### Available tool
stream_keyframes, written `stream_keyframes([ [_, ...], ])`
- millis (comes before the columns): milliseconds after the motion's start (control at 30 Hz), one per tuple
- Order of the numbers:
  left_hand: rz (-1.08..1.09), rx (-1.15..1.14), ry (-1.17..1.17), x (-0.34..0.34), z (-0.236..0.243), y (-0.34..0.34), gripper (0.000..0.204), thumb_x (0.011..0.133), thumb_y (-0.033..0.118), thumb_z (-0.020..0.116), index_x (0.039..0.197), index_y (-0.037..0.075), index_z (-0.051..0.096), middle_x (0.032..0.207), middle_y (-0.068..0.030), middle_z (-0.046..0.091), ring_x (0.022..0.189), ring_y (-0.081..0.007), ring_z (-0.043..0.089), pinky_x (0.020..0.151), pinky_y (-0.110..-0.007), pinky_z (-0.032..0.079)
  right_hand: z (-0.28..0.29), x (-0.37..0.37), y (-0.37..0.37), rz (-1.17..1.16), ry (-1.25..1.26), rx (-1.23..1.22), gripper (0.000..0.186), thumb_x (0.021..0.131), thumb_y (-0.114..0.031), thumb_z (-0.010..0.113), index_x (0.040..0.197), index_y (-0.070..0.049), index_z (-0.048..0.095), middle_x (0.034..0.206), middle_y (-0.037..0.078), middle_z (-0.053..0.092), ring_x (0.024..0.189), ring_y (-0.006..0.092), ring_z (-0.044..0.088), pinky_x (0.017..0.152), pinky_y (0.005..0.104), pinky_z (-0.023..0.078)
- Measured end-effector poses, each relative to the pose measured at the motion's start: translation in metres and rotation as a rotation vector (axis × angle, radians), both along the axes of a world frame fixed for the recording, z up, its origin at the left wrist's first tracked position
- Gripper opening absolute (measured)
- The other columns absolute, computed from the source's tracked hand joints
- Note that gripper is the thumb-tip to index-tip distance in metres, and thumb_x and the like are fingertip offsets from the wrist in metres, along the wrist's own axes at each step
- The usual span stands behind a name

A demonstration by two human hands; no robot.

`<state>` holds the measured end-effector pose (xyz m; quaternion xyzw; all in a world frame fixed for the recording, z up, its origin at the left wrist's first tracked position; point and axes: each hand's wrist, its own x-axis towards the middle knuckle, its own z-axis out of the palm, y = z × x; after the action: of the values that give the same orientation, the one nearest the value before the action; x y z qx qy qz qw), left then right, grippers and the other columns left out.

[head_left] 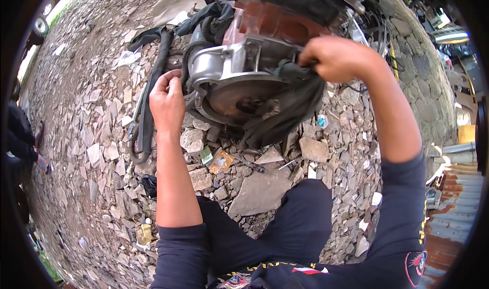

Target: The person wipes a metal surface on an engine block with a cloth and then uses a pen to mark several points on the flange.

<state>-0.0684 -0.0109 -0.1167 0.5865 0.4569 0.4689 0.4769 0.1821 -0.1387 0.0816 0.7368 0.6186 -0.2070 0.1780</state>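
Observation:
In front of me an engine rests on the rubble, with a silver bell housing and a round, rust-brown flywheel facing me. My right hand is closed on the upper end of a dark cloth, which hangs down across the right part of the flywheel. At the housing's left edge, my left hand has its fingers curled in, next to a black hose. Its fingertips are partly hidden, so what they grip cannot be made out.
Broken stones and tile shards cover the ground. A long black strap lies left of the engine. A flat stone slab lies between my knees and the engine. Rusty corrugated sheet and scrap stand at the right. Part of another person shows far left.

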Motion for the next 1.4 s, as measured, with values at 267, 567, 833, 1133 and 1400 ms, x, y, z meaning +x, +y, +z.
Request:
stream_keyframes([
  [267,-0.019,0.019,-0.041,0.011,-0.01,0.004,0.024,0.092,0.012,0.054,0.105,-0.001,0.069,0.075,0.0027,0.06,0.062,-0.0039,0.045,0.057,-0.023,0.038,-0.077,-0.013,0.002,0.12,-0.099,0.49,0.023,0.077,-0.005,0.057,0.095,-0.003,0.071,0.095,0.019,0.067,0.095,0.0372,0.065,0.081,0.0457,0.052],
  [567,-0.06,0.023,-0.102,0.021,-0.002,-0.003,0.022,0.094,0.012,0.055,0.104,0.0,0.07,0.076,0.0041,0.059,0.062,-0.002,0.043,0.054,-0.021,0.035,-0.043,0.005,0.028,0.073,0.308,0.135,0.042,0.078,0.001,0.05,0.116,0.001,0.066,0.112,0.023,0.067,0.103,0.0324,0.065,0.09,0.0377,0.05],
  [833,-0.035,-0.001,0.009,-0.001,0.003,-0.007,0.022,0.093,0.011,0.056,0.105,0.001,0.07,0.082,0.0018,0.062,0.07,-0.0043,0.048,0.062,-0.022,0.039,-0.063,-0.03,-0.004,0.074,-0.149,0.391,0.044,0.079,-0.003,0.049,0.12,-0.006,0.066,0.101,0.021,0.069,0.097,0.0359,0.065,0.085,0.0431,0.052],
  [1133,-0.088,0.081,-0.009,0.017,0.006,-0.016,0.021,0.092,0.011,0.056,0.104,0.002,0.07,0.074,0.0045,0.058,0.062,-0.0021,0.044,0.055,-0.02,0.037,-0.039,0.004,0.031,0.137,0.29,0.081,0.043,0.08,-0.003,0.049,0.118,-0.005,0.067,0.112,0.018,0.068,0.098,0.0312,0.065,0.087,0.0368,0.049],
  [1400,-0.048,0.045,0.049,0.005,0.006,-0.007,0.022,0.092,0.01,0.056,0.107,0.0,0.069,0.083,0.001,0.064,0.066,-0.0039,0.048,0.059,-0.021,0.039,0.0,-0.017,-0.003,0.158,-0.405,0.162,0.039,0.074,-0.004,0.055,0.11,-0.011,0.071,0.099,0.014,0.071,0.095,0.0315,0.067,0.08,0.0445,0.053],
])
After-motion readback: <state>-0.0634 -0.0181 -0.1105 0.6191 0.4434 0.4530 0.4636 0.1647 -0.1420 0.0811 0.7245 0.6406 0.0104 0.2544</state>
